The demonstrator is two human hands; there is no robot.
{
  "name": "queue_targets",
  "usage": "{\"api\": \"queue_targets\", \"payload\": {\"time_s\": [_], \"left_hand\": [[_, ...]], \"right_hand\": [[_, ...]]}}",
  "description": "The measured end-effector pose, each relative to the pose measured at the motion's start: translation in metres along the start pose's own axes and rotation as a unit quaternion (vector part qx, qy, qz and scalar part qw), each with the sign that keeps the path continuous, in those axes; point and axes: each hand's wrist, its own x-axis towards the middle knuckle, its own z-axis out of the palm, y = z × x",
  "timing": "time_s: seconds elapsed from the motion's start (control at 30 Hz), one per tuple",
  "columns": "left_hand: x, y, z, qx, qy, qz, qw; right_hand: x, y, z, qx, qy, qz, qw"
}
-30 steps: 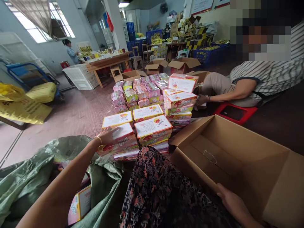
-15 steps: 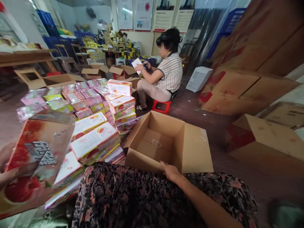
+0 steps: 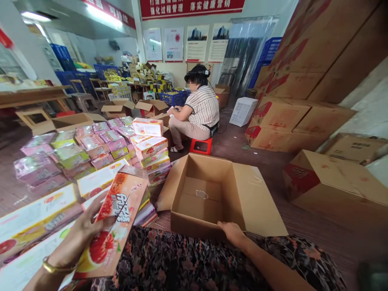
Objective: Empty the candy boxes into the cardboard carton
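Note:
My left hand (image 3: 91,226), a gold bangle at its wrist, is closed on a printed grapefruit box (image 3: 125,202), with the thumb across its front. The box is tilted, its upper end pointing away from me. My right hand (image 3: 232,232) grips the near rim of an open cardboard box (image 3: 194,222) that stands in front of my knees. Its flaps are folded out, and a small pale loop-shaped mark or piece lies on its bottom. Beside my left hand are stacked more grapefruit boxes (image 3: 39,210).
Rows of wrapped pink and green packs (image 3: 100,141) lie at left. A co-worker (image 3: 197,109) sits ahead on a red stool (image 3: 201,145). Sealed cartons (image 3: 336,182) stand at right, with a tall carton stack (image 3: 330,72) behind. Open cartons (image 3: 117,108) stand farther back.
My left hand has brought the grapefruit box from the far left inward, in front of the stacks. My right hand stays on the cardboard box's rim. The view has tipped up; the co-worker's hands are lower.

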Motion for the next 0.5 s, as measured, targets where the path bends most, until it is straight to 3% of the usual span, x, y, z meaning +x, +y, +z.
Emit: {"api": "queue_targets", "payload": {"time_s": [0.2,0.33,0.4,0.5], "left_hand": [[0.011,0.023,0.048,-0.221,-0.079,-0.053,0.971],[0.032,0.022,0.091,-0.26,-0.142,-0.104,0.949],[0.045,0.016,0.12,-0.271,-0.167,-0.115,0.941],[0.063,0.004,0.17,-0.263,-0.168,-0.102,0.945]], "right_hand": [[0.003,-0.008,0.018,0.037,-0.001,0.006,0.999],[0.0,-0.019,-0.005,0.121,0.024,-0.033,0.992],[-0.004,-0.027,-0.032,0.267,0.066,-0.076,0.958],[-0.012,-0.041,-0.078,0.511,0.098,-0.116,0.846]]}}
